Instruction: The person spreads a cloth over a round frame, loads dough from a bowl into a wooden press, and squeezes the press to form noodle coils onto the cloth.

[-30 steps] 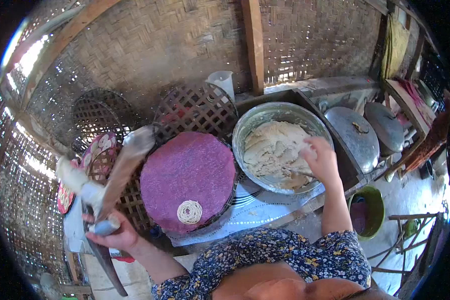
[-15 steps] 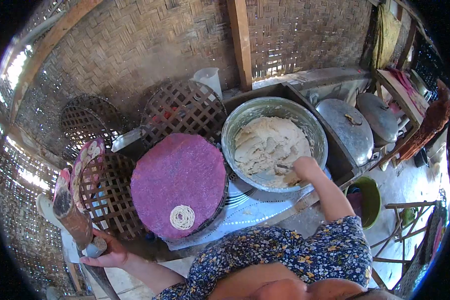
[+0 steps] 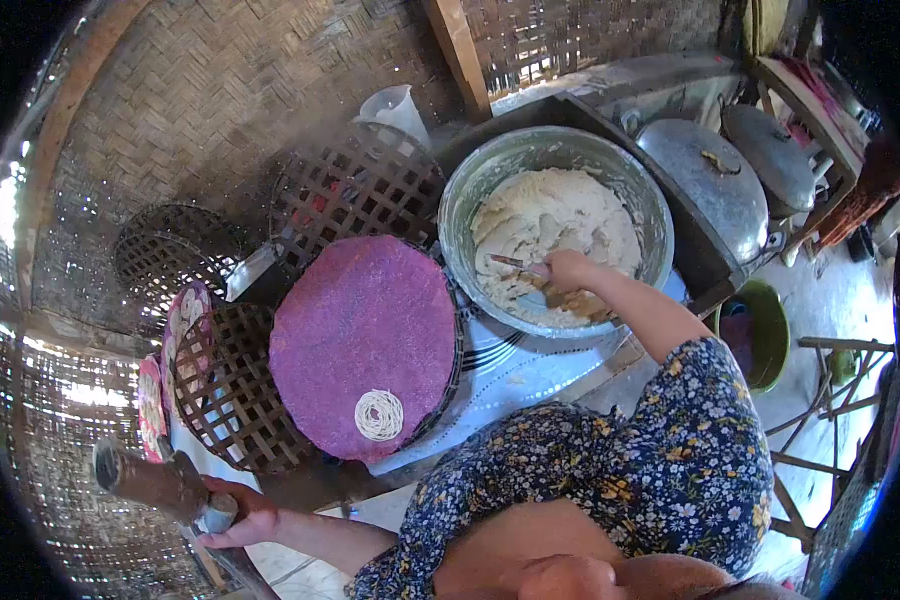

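Note:
At the lower left my left hand (image 3: pixel 242 512) is closed round a short metal cylinder (image 3: pixel 219 513) joined to a dark wooden press-like tool (image 3: pixel 140 480). My right hand (image 3: pixel 570 272) grips a flat, narrow-bladed spatula (image 3: pixel 510 262) inside a large metal basin (image 3: pixel 452 215). The blade points left, over pale, sticky dough (image 3: pixel 555 215) heaped in the basin; whether it touches the dough I cannot tell. Between the hands, a round purple cloth (image 3: pixel 355 330) covers a woven tray. A white coil of thin dough strands (image 3: pixel 379 415) lies on its lower part.
Open-weave bamboo trays (image 3: pixel 235 390) lean left of the purple cloth, with another lattice tray (image 3: pixel 355 190) behind it. A white plastic jug (image 3: pixel 395 112) stands by the woven wall. Lidded metal pots (image 3: pixel 700 180) are right of the basin, and a green bucket (image 3: pixel 767 340) sits lower.
My right hand has moved up and left in the basin, and the spatula now shows more clearly. The wooden tool in my left hand has tilted from upright toward lying left. The view has shifted.

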Action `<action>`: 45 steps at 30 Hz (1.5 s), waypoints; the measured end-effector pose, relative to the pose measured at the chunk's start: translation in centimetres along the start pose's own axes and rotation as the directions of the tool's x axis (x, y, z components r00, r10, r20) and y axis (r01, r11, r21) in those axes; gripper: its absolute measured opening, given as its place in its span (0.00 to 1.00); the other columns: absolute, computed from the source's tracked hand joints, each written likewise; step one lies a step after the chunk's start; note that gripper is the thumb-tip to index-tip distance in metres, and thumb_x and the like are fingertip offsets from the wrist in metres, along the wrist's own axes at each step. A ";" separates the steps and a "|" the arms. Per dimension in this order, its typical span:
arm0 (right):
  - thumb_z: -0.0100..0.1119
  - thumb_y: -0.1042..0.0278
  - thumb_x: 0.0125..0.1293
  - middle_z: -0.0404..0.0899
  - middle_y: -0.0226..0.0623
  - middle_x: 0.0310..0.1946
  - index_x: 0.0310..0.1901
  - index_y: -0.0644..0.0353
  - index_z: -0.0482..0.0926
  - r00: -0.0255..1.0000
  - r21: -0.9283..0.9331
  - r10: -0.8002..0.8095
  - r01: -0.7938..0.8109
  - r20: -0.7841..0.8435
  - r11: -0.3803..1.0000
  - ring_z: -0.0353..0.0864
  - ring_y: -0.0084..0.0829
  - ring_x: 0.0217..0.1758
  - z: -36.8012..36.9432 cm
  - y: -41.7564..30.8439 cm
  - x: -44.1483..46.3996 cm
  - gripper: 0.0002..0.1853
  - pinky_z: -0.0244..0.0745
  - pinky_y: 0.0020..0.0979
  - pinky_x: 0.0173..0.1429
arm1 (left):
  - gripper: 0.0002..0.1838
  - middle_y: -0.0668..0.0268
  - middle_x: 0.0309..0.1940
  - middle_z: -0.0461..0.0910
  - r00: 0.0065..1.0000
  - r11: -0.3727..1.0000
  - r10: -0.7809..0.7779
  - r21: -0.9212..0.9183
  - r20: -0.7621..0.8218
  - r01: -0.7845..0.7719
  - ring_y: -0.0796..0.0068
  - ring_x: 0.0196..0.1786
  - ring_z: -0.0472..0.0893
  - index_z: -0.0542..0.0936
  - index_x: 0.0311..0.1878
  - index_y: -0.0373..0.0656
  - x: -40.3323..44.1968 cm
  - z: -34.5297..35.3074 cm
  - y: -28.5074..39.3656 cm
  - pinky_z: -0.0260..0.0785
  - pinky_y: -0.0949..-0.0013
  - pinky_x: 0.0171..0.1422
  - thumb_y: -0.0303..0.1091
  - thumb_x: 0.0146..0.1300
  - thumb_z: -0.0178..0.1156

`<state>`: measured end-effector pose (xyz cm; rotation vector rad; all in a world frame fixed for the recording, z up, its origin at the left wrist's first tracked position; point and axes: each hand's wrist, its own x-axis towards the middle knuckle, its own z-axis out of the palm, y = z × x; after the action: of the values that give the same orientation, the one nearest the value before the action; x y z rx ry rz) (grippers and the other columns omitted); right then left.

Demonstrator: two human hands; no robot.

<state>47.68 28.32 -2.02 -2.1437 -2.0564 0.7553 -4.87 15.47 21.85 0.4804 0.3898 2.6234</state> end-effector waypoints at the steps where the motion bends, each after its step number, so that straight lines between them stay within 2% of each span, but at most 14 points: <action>1: 0.48 0.52 0.60 0.78 0.53 0.32 0.30 0.65 0.80 1.000 -0.008 0.011 -0.011 0.000 1.000 0.77 0.52 0.36 0.0 -0.8 -0.1 0.21 0.72 0.43 0.42 | 0.37 0.52 0.55 0.67 0.999 1.000 0.014 0.000 0.034 -0.014 0.55 0.57 0.69 0.63 0.59 0.39 0.4 -0.3 0.2 0.69 0.59 0.58 0.53 0.52 0.59; 6: 0.47 0.49 0.61 0.78 0.53 0.32 0.31 0.65 0.80 0.996 -0.023 -0.003 0.005 0.090 1.000 0.78 0.49 0.37 0.8 -2.1 -0.6 0.23 0.72 0.43 0.43 | 0.37 0.50 0.53 0.68 0.963 0.994 -0.082 -0.043 0.257 0.097 0.55 0.56 0.69 0.64 0.59 0.38 1.9 -3.3 2.2 0.68 0.59 0.59 0.51 0.50 0.61; 12: 0.48 0.46 0.60 0.78 0.52 0.29 0.33 0.61 0.80 0.992 0.126 0.014 -0.030 0.123 0.992 0.78 0.48 0.35 0.9 -2.1 -1.1 0.23 0.71 0.42 0.41 | 0.40 0.47 0.55 0.64 0.993 0.998 -0.061 -0.027 0.099 0.064 0.55 0.56 0.69 0.60 0.60 0.36 1.2 -2.1 0.8 0.70 0.60 0.56 0.51 0.49 0.62; 16: 0.46 0.41 0.60 0.78 0.51 0.27 0.32 0.62 0.80 0.987 0.214 -0.030 -0.004 0.157 0.977 0.78 0.46 0.32 -0.6 -2.1 -3.1 0.28 0.71 0.41 0.38 | 0.42 0.47 0.57 0.62 0.937 0.955 -0.220 -0.135 0.273 0.264 0.54 0.58 0.67 0.58 0.60 0.34 2.5 -2.9 0.4 0.69 0.60 0.58 0.51 0.49 0.62; 19: 0.48 0.43 0.60 0.78 0.51 0.26 0.34 0.62 0.80 0.983 0.246 -0.083 0.041 0.165 0.968 0.78 0.44 0.32 -1.9 -0.8 -4.3 0.26 0.71 0.40 0.38 | 0.41 0.47 0.57 0.63 0.971 0.963 -0.203 -0.153 0.128 0.222 0.54 0.58 0.67 0.59 0.60 0.35 2.2 -1.9 0.1 0.68 0.59 0.59 0.51 0.49 0.62; 21: 0.50 0.49 0.59 0.79 0.51 0.29 0.36 0.63 0.80 0.958 0.303 -0.073 -0.015 0.278 0.953 0.80 0.45 0.34 -5.9 -0.6 -6.0 0.22 0.73 0.41 0.39 | 0.40 0.47 0.57 0.64 0.947 0.964 -0.206 -0.118 0.245 0.240 0.53 0.58 0.67 0.60 0.60 0.36 2.4 -2.0 0.5 0.68 0.58 0.59 0.50 0.48 0.63; 24: 0.50 0.47 0.60 0.79 0.50 0.30 0.37 0.58 0.81 0.938 0.129 0.110 -0.160 0.328 0.979 0.79 0.40 0.34 -10.7 -1.4 -8.0 0.21 0.71 0.39 0.39 | 0.40 0.48 0.56 0.65 0.982 0.997 -0.063 -0.024 0.180 0.068 0.53 0.58 0.68 0.61 0.60 0.37 2.6 -2.1 1.0 0.68 0.57 0.59 0.49 0.48 0.63; 26: 0.53 0.56 0.56 0.80 0.46 0.30 0.36 0.60 0.81 0.972 -0.139 0.115 -0.088 0.203 0.986 0.81 0.38 0.36 -10.1 -1.2 -8.1 0.16 0.74 0.37 0.38 | 0.40 0.48 0.56 0.65 0.993 0.999 0.020 0.027 0.119 -0.023 0.53 0.58 0.68 0.61 0.60 0.37 2.5 -2.2 1.1 0.68 0.56 0.59 0.50 0.49 0.63; 30: 0.55 0.64 0.51 0.81 0.42 0.34 0.35 0.60 0.82 0.960 -0.380 0.169 -0.073 0.225 0.922 0.81 0.37 0.40 -4.7 -2.3 -6.9 0.12 0.76 0.34 0.41 | 0.40 0.47 0.56 0.65 0.996 0.997 -0.036 -0.061 0.086 0.042 0.52 0.58 0.67 0.60 0.60 0.35 1.9 -2.1 1.5 0.68 0.56 0.59 0.51 0.49 0.62; 34: 0.56 0.67 0.49 0.81 0.40 0.35 0.32 0.59 0.82 0.978 -0.456 0.055 0.044 0.201 0.889 0.81 0.34 0.41 -5.0 -5.8 -8.5 0.10 0.75 0.37 0.40 | 0.41 0.46 0.56 0.64 0.986 0.992 -0.077 -0.092 0.150 0.091 0.51 0.58 0.67 0.59 0.59 0.33 2.3 -3.4 2.8 0.68 0.57 0.59 0.51 0.50 0.61; 37: 0.56 0.68 0.48 0.78 0.38 0.31 0.28 0.62 0.79 0.931 -0.440 -0.276 0.150 -0.239 0.885 0.80 0.35 0.35 -4.1 -8.9 -11.0 0.08 0.75 0.40 0.38 | 0.41 0.46 0.55 0.64 0.993 0.999 -0.003 -0.033 0.121 0.007 0.51 0.58 0.67 0.59 0.59 0.33 2.2 -3.6 3.8 0.70 0.57 0.57 0.51 0.50 0.61; 40: 0.55 0.68 0.49 0.74 0.41 0.30 0.27 0.60 0.75 0.863 -0.077 -0.499 0.494 -0.080 0.866 0.78 0.40 0.35 -1.2 -12.6 -14.2 0.06 0.74 0.42 0.37 | 0.41 0.46 0.56 0.64 0.973 0.995 -0.059 -0.062 0.224 0.075 0.52 0.57 0.68 0.59 0.60 0.35 2.5 -4.7 5.3 0.72 0.59 0.54 0.52 0.49 0.61; 42: 0.52 0.67 0.54 0.74 0.45 0.31 0.29 0.59 0.75 0.844 0.177 -0.534 0.518 0.056 0.837 0.77 0.45 0.38 2.4 -12.7 -14.3 0.06 0.73 0.43 0.38 | 0.41 0.47 0.55 0.64 0.967 0.998 -0.045 -0.034 0.252 0.056 0.53 0.57 0.68 0.59 0.60 0.36 2.6 -5.2 5.8 0.72 0.60 0.54 0.52 0.48 0.61; 45: 0.49 0.68 0.57 0.74 0.46 0.34 0.34 0.56 0.77 0.921 -0.004 -0.386 0.387 0.056 0.922 0.76 0.45 0.40 9.9 -9.8 -11.7 0.08 0.72 0.44 0.40 | 0.42 0.47 0.55 0.64 0.971 0.989 -0.108 -0.075 0.213 0.127 0.53 0.57 0.68 0.59 0.60 0.36 2.7 -5.8 6.4 0.72 0.60 0.54 0.53 0.48 0.61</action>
<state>35.02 15.38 -3.53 -1.6508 -2.4109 0.7480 -11.84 10.08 19.56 0.6743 0.2261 2.4342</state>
